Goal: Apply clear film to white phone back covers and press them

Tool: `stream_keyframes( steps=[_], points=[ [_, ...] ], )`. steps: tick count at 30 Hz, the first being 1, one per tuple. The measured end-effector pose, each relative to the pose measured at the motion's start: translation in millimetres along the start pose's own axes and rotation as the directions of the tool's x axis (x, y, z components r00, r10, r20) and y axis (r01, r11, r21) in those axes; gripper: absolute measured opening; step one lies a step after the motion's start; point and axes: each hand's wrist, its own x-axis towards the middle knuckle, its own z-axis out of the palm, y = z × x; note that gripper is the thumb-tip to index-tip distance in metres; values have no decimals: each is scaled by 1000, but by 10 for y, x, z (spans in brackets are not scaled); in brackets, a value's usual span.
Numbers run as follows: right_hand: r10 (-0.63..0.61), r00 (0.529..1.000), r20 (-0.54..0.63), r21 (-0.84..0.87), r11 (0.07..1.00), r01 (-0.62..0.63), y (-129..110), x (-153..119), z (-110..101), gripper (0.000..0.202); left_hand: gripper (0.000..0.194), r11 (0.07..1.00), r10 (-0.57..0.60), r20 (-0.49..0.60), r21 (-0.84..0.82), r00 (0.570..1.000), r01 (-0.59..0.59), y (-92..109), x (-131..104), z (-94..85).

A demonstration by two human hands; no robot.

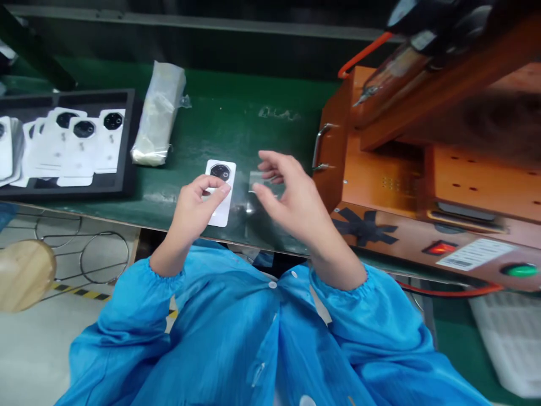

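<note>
A white phone back cover with a black camera area lies on the green workbench in front of me. Over its middle is my left hand, thumb and forefinger pinched together. Whatever is between those fingertips, if anything, is too small to make out. To the right, my right hand hovers with thumb and fingers apart and nothing in them. Just beyond its fingertips a small clear plastic piece rests on the bench, partly hidden by the hand.
A black tray at the left holds several similar white covers. Beside it lies a plastic-wrapped bundle. An orange machine with a red switch and green button stands at the right. A wooden stool is lower left.
</note>
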Motion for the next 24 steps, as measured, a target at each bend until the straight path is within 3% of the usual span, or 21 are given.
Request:
stream_keyframes(
  steps=[2, 4, 7, 10, 13, 15, 17, 19, 21, 24],
  points=[
    [121, 992, 24, 131, 984, -123, 20, 37, 89, 31, 27, 956, -177, -49, -247, 983, 159, -73, -64, -6],
    [213, 971, 110, 217, 948, -232, 12, 71, 180, 45, 32, 895, -248, -64, -396, 967, 204, -111, -102, -10],
    [273, 948, 166, 276, 910, -310, -52, 103, 294, 59, 36, 860, -263, -77, -471, 962, 197, -143, -129, -6],
    [270, 944, 191, 280, 907, -316, -116, 127, 358, 52, 36, 870, -260, -59, -448, 964, 207, -194, -139, -30],
    [241, 947, 211, 257, 921, -292, -114, 192, 369, 40, 34, 956, -166, -80, -257, 983, 141, -275, -169, -141],
    [238, 958, 161, 221, 937, -269, -65, 284, 362, 32, 36, 999, 4, -123, 48, 992, 2, -350, -215, -252],
    [243, 964, 107, 171, 951, -259, 14, 410, 370, 24, 44, 910, 200, -79, 385, 977, -155, -449, -280, -350],
    [258, 957, 136, 136, 952, -276, 110, 546, 413, 23, 49, 764, 299, 36, 590, 953, -262, -562, -347, -398],
    [292, 930, 223, 115, 940, -322, 202, 659, 493, 28, 48, 670, 330, 108, 673, 938, -313, -666, -397, -390],
    [352, 891, 287, 32, 926, -376, 296, 746, 625, 34, 48, 614, 368, 90, 724, 926, -314, -753, -421, -328]
  ],
)
